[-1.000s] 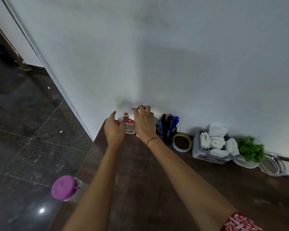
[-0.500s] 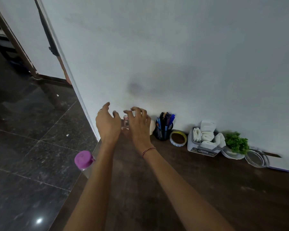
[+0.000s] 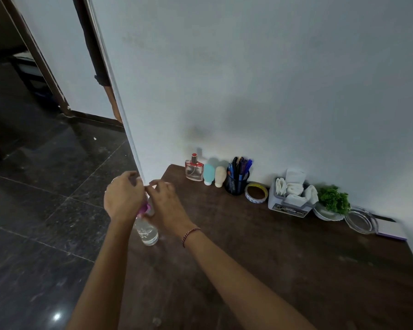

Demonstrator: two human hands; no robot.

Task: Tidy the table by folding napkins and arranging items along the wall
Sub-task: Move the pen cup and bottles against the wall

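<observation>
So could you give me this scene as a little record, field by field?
Hands: left hand and right hand both at the pink cap of a clear bottle; grip blurred
Bottle place: near the table's left edge, apart from the wall row
Wall row: perfume bottle, teal bottle, cream bottle, pen holder, tape roll, napkin holder, green plant, glass dish, notebook

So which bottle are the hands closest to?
The clear pink-capped bottle at the table's left edge; the perfume, teal and cream bottles stand untouched by the wall.
</observation>
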